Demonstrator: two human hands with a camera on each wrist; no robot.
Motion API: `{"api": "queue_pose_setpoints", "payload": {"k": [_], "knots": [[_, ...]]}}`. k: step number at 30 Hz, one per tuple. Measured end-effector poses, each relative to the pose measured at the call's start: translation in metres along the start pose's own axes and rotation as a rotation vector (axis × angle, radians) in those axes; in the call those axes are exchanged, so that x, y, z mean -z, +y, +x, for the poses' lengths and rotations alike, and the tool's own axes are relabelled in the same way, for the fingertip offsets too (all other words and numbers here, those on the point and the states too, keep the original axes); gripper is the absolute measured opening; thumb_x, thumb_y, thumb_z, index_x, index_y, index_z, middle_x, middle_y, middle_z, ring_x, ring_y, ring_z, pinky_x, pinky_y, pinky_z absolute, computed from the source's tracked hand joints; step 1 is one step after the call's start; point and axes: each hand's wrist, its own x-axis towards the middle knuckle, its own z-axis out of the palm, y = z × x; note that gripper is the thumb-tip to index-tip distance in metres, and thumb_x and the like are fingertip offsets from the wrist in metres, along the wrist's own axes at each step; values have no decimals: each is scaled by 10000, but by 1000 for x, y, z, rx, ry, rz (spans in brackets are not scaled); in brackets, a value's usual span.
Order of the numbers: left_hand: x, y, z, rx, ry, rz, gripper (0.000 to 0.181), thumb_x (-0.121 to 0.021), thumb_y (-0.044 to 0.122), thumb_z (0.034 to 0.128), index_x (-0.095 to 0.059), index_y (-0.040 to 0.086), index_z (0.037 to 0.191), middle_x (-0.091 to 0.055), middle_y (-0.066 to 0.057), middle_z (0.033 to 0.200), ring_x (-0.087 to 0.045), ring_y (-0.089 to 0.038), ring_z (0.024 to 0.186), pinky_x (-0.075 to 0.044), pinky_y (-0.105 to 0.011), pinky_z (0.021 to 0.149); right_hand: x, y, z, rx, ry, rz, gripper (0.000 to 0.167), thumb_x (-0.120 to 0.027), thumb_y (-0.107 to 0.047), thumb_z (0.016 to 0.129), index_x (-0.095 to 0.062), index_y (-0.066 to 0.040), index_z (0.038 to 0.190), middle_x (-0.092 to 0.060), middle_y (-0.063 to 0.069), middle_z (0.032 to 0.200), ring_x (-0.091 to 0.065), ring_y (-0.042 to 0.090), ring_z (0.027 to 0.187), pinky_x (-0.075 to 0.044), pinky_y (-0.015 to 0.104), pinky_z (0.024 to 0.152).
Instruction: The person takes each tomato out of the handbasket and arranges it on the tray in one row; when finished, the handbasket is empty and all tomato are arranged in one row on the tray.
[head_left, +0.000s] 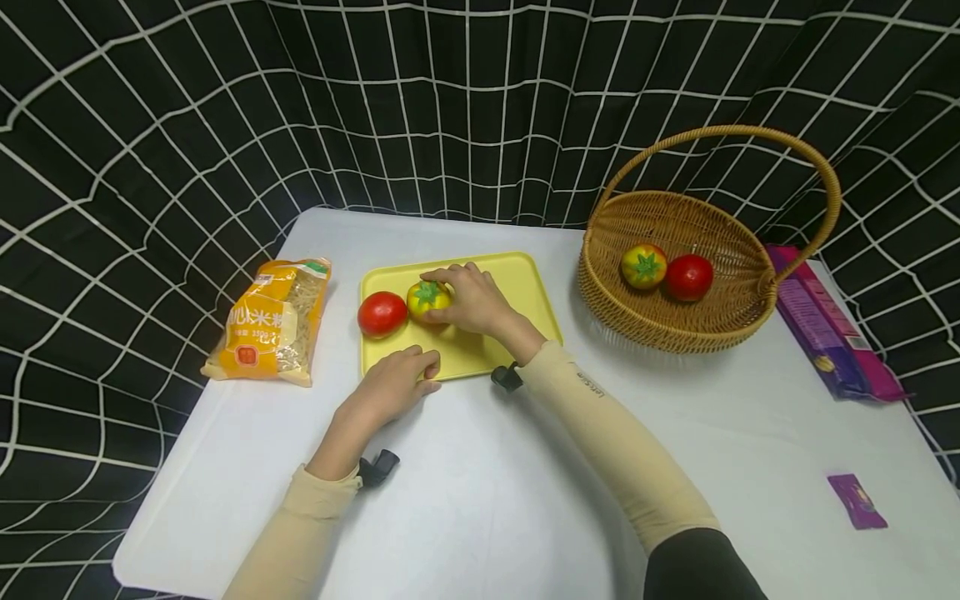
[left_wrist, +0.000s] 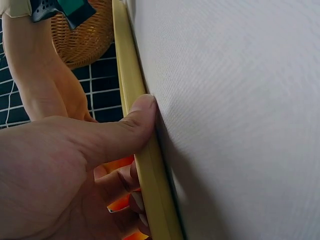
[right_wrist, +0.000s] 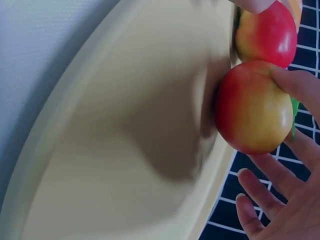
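A yellow tray [head_left: 480, 350] lies on the table, with a red tomato [head_left: 382, 314] at its left end. Beside that one is a yellow-and-red tomato [head_left: 422, 305] with a green leafy top. My right hand [head_left: 474, 298] holds this second tomato between thumb and fingers; in the right wrist view the tomato [right_wrist: 252, 112] has the thumb on one side, while the other fingers spread loosely. My left hand [head_left: 393, 385] grips the tray's near rim. In the left wrist view the thumb [left_wrist: 140, 117] presses the rim's outside and the fingers bend over inside.
A wicker basket [head_left: 600, 304] with a tall handle stands at the right, holding a yellow-red tomato [head_left: 643, 266] and a red one [head_left: 689, 277]. Right of it lie a purple packet [head_left: 828, 333] and a small purple sachet [head_left: 857, 502]. An orange food bag [head_left: 266, 325] lies at left.
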Motion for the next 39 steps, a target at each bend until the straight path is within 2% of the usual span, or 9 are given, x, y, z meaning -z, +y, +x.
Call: {"api": "queue_pose_setpoints", "payload": {"k": [17, 22, 28, 32, 39], "knots": [[0, 5, 4, 4, -14, 6, 224, -762, 190, 979, -552, 139, 917, -480, -38, 860, -475, -215, 791, -374, -342, 728, 3, 5, -2, -12, 11, -33, 706, -843, -419, 909, -559, -270, 1537, -581, 74, 1549, -498, 297, 1298, -402, 430, 1037], [-1, 6, 4, -2, -14, -3, 225, -759, 194, 982, -549, 144, 921, -478, -39, 860, -474, -214, 784, -370, -338, 720, 13, 6, -7, -13, 29, -13, 726, -853, -417, 897, -553, -265, 1541, -574, 73, 1555, -491, 285, 1285, -396, 432, 1054], [-1, 4, 2, 16, -26, -6, 233, -756, 210, 987, -538, 157, 925, -481, -40, 876, -475, -222, 792, -371, -345, 720, 40, 8, -16, -9, 79, 55, 688, -840, -406, 911, -569, -240, 1521, -573, 62, 1551, -481, 287, 1324, -378, 457, 1126], [-1, 2, 1, 15, -24, 2, 239, -750, 214, 992, -530, 154, 924, -477, -44, 878, -470, -224, 788, -366, -343, 709, 63, 12, -24, -3, 120, 99, 685, -841, -394, 915, -567, -218, 1518, -571, 40, 1558, -471, 297, 1406, -323, 501, 1212], [-1, 0, 1, 5, -18, 1, 259, -753, 207, 989, -514, 145, 908, -449, -46, 858, -451, -224, 776, -344, -340, 702, 107, 21, -44, -21, 161, 148, 709, -868, -342, 896, -567, -196, 1521, -538, 43, 1586, -413, 307, 1436, -346, 552, 1202]]}}
